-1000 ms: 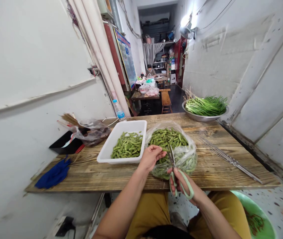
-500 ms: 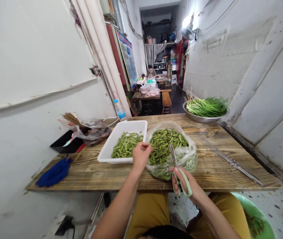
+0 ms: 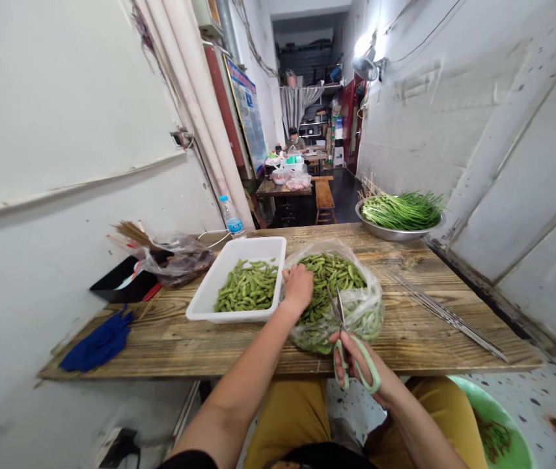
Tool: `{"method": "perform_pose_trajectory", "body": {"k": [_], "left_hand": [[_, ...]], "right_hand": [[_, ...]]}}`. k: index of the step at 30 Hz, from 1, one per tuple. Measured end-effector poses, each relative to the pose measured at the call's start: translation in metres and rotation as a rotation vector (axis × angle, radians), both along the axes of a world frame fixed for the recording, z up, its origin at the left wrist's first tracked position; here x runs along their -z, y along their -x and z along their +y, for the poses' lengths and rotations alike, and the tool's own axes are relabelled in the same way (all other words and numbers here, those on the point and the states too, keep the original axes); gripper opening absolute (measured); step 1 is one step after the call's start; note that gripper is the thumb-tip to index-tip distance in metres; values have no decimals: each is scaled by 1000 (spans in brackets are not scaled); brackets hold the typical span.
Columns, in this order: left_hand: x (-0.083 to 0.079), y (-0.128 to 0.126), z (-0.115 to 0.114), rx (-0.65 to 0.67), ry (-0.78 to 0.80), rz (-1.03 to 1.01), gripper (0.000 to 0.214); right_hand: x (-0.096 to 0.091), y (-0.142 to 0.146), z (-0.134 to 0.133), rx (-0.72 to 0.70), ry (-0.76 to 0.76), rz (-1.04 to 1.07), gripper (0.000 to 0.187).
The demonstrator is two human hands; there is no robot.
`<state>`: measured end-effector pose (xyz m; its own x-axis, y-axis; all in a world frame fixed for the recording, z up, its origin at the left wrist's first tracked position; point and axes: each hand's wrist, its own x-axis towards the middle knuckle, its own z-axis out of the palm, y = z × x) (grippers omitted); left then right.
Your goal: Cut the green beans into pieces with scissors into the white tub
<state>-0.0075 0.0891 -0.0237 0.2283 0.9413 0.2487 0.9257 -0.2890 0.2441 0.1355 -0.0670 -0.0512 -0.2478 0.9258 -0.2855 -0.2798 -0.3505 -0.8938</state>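
Observation:
My left hand [image 3: 299, 286] is at the left side of a clear plastic bag [image 3: 374, 303] of green edamame pods [image 3: 333, 266]. Its fingers curl downward, and whatever they grip is hidden. In my right hand [image 3: 356, 365] is a pair of scissors [image 3: 340, 317] with pale green handles. The blades are slightly apart and point away from me, over the front of the bag. Left of the bag, touching or nearly so, stands a white plastic tub [image 3: 202, 305], with loose edamame pods [image 3: 246, 286] across its bottom.
Metal skewers [image 3: 448, 316] lie on the wooden table [image 3: 258, 352] at right, below a metal bowl [image 3: 400, 233] of green stalks. At left are a blue cloth [image 3: 97, 342], a black box [image 3: 126, 280] and a water bottle [image 3: 233, 220]. A person [image 3: 294, 140] sits far back.
My left hand has moved right, from the tub's edge onto the bag; the pod it pinched is out of sight. The scissors have opened a little in my right hand.

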Motion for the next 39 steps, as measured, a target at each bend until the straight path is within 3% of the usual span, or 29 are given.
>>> {"method": "perform_pose_trajectory", "body": {"k": [3,7,11,15,19,24,28,31,39], "left_hand": [[0,5,-3,27,59,-247,7],[-1,12,-18,129,346,-651,10],[-7,16,-36,216,451,-762,12],[-13,18,-46,216,526,-775,10],[-14,18,-49,210,639,-869,10],[-10,14,-54,105,915,-1329,28],[-4,9,-58,44,808,-1559,36],[1,5,-61,49,689,-1572,39],[9,-7,-71,66,714,-1501,42]], "right_hand": [[1,-1,0,10,-16,-65,44],[2,-1,3,3,-65,-184,42],[3,3,7,0,-101,-230,39],[3,4,8,7,-162,-276,37],[4,2,8,12,-131,-357,40],[-2,1,3,14,-129,-264,44],[-10,4,-2,-57,-126,-209,48],[-10,7,-3,-71,-115,-193,47],[-5,9,-1,-27,-102,-185,44]]}}
